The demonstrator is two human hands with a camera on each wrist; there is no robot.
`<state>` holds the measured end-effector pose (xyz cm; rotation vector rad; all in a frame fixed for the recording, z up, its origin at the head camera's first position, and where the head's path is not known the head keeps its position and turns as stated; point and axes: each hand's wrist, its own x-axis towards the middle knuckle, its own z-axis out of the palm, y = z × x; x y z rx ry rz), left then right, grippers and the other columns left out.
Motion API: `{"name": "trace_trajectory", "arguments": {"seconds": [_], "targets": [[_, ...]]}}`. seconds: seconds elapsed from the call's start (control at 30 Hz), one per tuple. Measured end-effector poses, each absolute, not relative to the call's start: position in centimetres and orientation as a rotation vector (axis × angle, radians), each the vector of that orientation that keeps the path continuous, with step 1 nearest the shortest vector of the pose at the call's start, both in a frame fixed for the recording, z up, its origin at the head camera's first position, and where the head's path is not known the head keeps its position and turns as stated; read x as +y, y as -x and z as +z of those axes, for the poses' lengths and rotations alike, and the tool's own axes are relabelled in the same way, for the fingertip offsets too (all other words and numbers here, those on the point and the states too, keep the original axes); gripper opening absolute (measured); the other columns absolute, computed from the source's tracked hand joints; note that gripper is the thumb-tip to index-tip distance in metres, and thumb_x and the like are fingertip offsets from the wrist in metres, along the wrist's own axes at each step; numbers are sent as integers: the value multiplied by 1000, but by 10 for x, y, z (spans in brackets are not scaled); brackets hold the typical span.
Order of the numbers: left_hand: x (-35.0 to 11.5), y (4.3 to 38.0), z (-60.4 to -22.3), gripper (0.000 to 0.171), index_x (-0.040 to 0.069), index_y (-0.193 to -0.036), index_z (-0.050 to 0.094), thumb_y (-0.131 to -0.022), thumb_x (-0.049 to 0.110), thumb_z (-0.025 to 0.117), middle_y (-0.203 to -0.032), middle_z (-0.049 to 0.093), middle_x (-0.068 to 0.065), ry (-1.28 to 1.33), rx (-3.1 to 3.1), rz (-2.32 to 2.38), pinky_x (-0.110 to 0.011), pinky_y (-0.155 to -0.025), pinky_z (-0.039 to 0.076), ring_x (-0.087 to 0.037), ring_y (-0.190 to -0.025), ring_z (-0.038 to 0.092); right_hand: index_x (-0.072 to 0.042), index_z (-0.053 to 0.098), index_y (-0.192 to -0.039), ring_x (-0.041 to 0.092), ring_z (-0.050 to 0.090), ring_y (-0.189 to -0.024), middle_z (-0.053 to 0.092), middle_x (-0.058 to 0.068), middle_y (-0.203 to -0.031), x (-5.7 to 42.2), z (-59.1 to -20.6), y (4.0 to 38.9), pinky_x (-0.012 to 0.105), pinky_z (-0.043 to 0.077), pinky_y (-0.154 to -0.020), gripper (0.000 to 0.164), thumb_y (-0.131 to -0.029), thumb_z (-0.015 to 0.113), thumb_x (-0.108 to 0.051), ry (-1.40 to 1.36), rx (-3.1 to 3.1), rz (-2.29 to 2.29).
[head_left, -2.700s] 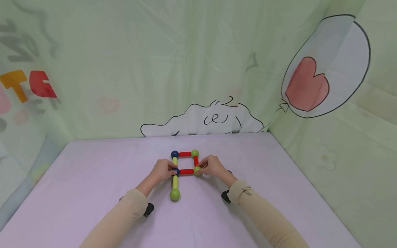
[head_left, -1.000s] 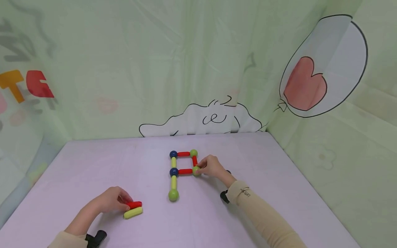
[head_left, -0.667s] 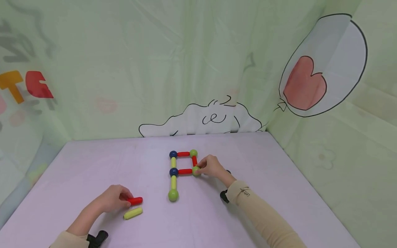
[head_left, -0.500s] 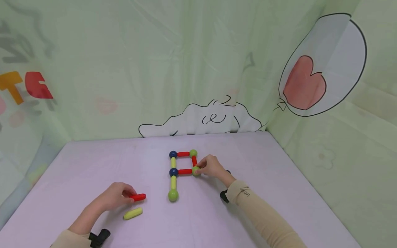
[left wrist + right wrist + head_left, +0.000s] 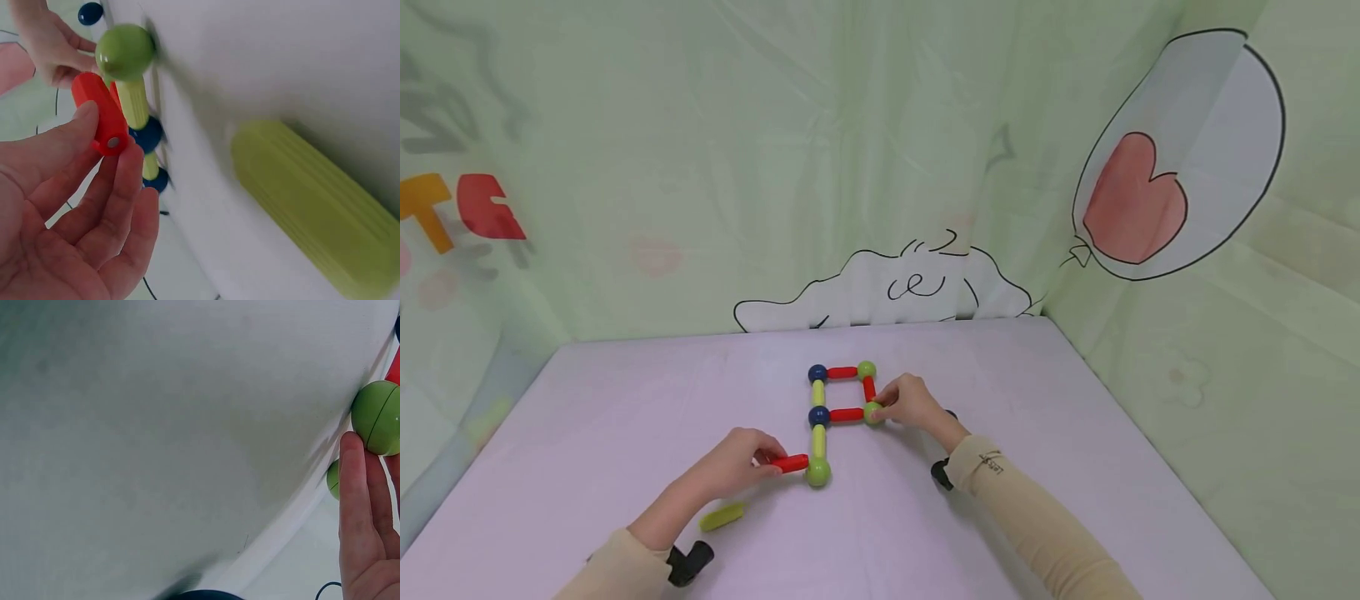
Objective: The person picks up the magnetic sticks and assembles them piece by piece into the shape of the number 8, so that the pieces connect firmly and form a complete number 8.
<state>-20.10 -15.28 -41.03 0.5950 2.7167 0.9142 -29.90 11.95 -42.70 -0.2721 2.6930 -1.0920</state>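
Note:
Between thumb and fingers, my left hand [image 5: 737, 462] pinches a red magnetic rod [image 5: 792, 464]. Its far end is at the near green ball [image 5: 818, 472]; whether they touch I cannot tell. A silvery end faces the left wrist camera on this red rod [image 5: 97, 103]. Rods and balls form a square with a yellow rod [image 5: 819, 443] leading down from the lower blue ball [image 5: 818, 416] to that near green ball. At the square's lower right corner, my right hand [image 5: 913, 404] holds another green ball [image 5: 872, 412], partly covered by the fingers.
A loose yellow rod [image 5: 722, 516] lies on the table below my left forearm, close to the left wrist camera. Black wrist devices [image 5: 688, 563] sit under both sleeves. Behind the pale tabletop [image 5: 1000, 367] hangs a printed green curtain [image 5: 775, 167].
My left hand has left the lower blue ball, picked up the red rod beside the loose yellow one, and carried it right to the near green ball. The right hand stays in place.

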Motion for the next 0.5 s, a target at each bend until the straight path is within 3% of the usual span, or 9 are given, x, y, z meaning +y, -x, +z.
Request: {"name": "trace_trajectory", "arguments": {"seconds": [0.5], "targets": [[-99, 213, -412, 17, 9, -95, 71, -79, 13, 72, -78, 60, 7, -753, 2684, 942, -22, -57, 44, -11, -68, 50, -4, 72, -91, 15, 54, -64, 63, 1, -75, 120, -429, 300, 24, 50, -59, 24, -71, 79, -16, 244, 2689, -1086]]}}
